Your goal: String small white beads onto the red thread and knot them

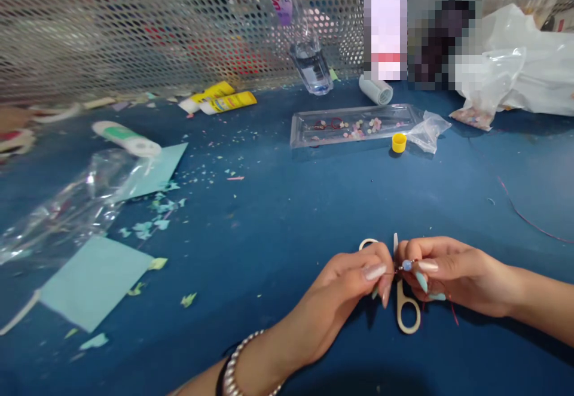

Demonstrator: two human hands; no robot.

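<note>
Pinching bead (pixel 407 265), tray (pixel 296 131) well apart

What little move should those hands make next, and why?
Probably the left hand should gently draw the red thread snug while the right hand steadies the pale blue bead. The left fingertips are pinched close beside the bead, which the right hand holds, and loose thread hangs by the right hand's fingers, so some slack seems to remain.

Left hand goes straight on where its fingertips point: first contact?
Probably the pale blue bead at the right hand, just ahead of the left hand; the scissors seem to lie lower, though depth is unclear.
</note>
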